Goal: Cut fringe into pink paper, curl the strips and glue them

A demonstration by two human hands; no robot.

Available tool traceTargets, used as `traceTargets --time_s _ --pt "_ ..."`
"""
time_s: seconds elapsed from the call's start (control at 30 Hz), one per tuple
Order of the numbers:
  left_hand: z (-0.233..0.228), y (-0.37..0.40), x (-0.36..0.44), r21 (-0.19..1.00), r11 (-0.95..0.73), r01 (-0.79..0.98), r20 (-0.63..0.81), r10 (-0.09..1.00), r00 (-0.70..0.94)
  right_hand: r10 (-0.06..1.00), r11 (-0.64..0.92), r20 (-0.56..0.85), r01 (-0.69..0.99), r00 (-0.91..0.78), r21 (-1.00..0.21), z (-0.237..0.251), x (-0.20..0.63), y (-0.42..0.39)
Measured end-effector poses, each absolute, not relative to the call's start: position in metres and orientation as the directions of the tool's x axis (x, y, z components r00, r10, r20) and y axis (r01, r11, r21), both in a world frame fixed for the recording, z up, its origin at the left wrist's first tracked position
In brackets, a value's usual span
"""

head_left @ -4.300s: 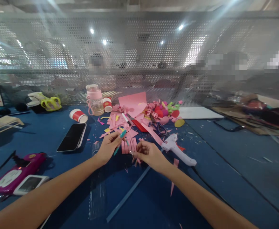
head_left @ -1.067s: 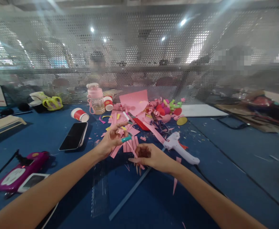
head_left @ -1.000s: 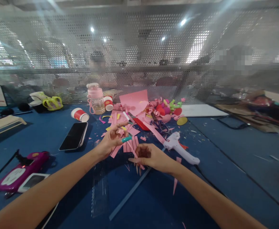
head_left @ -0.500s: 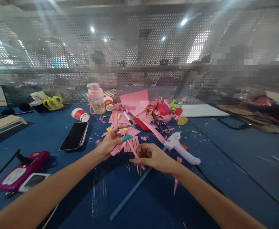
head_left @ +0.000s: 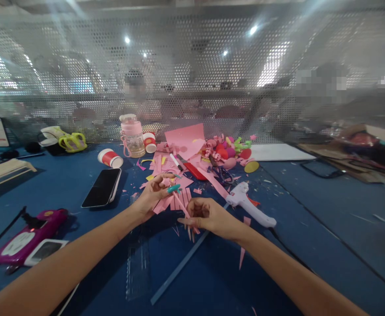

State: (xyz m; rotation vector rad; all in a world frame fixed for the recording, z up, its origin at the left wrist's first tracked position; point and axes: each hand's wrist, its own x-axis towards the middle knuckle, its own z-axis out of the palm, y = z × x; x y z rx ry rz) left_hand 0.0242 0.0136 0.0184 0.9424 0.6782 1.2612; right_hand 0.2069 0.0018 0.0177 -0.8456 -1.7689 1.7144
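Observation:
Between my hands runs a narrow pink paper strip (head_left: 181, 204), slanting down to the right. My left hand (head_left: 156, 196) pinches its upper end between thumb and fingers; the thumb has a long teal nail. Lower down, my right hand (head_left: 207, 216) has its curled fingers closed on the other end, which pokes out below them. Just behind the strip lie pink paper pieces with dark lines (head_left: 186, 196). Beyond them are a red-handled cutter (head_left: 194, 170) and a white marker (head_left: 175, 161) on pink scraps. To the right rests a white glue gun (head_left: 251, 206).
A clear ruler (head_left: 137, 267) and a blue strip (head_left: 179, 267) lie in front. On the left are a phone (head_left: 102, 188), paper cups (head_left: 110, 158), a bottle (head_left: 132, 138) and a purple device (head_left: 31, 237). Foam shapes (head_left: 228, 151) are piled at the back before a perforated metal screen (head_left: 179, 79).
Almost nothing differs. The view has shifted very slightly, and both hands keep the same hold on the paper strip.

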Motion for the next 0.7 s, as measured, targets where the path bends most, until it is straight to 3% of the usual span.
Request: traceTargets --time_s 0.7 --pt "0.0103 0.0183 0.0230 0.871 0.004 -0.492 0.097 0.979 0.181 0.718 -0.005 -0.055 0.073 -0.693 -0.997 0.0159 0.2057 0.0017"
